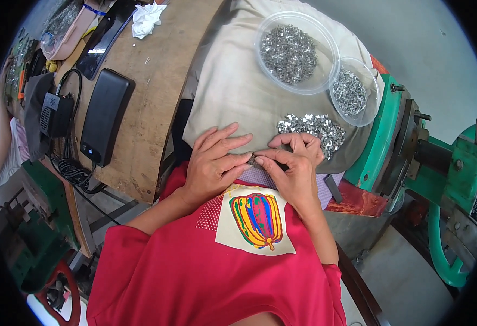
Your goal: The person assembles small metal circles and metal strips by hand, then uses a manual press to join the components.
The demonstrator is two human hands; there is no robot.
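Observation:
My left hand (214, 158) and my right hand (295, 163) meet at the near edge of a beige cloth (222, 87) spread over the work surface. Between their thumbs and forefingers is a small dark metal part (253, 161), pinched from both sides and largely covered by the fingertips. The left hand's other fingers stretch out over the cloth. Just beyond my right hand lies a loose pile of small shiny metal pieces (320, 131). A large clear round tub (325, 57) of small metal parts stands farther back, next to a smaller clear tub (375, 103) of shiny pieces.
On the right stands a green machine (382, 130). A small dark bar (333, 188) lies by the cloth's near right corner. The wooden table (157, 108) on the left carries a black power bank (107, 117), a cable, a phone (105, 41) and crumpled tissue (147, 19). Another person's arm (2, 130) shows far left.

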